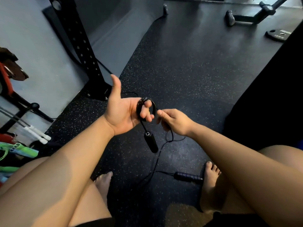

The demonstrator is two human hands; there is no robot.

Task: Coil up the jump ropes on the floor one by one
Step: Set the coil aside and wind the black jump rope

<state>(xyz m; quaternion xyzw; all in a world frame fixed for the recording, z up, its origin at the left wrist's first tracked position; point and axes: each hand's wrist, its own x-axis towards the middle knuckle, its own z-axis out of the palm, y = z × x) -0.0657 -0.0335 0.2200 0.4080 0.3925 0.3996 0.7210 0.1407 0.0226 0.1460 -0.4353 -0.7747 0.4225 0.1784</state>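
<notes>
Coils of jump rope [146, 102] hooked over curled left hand [122, 112], cord pinched in right hand [174, 121]; may shed loops through near handle [186, 176] snagging on the foot [211, 179].

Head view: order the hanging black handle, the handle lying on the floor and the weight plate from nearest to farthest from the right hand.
From the right hand, which pinches the jump rope:
1. Hanging handle, just below it, to its left.
2. Floor handle, lower down, by the right foot.
3. Weight plate, far off on the floor, upper right.
</notes>
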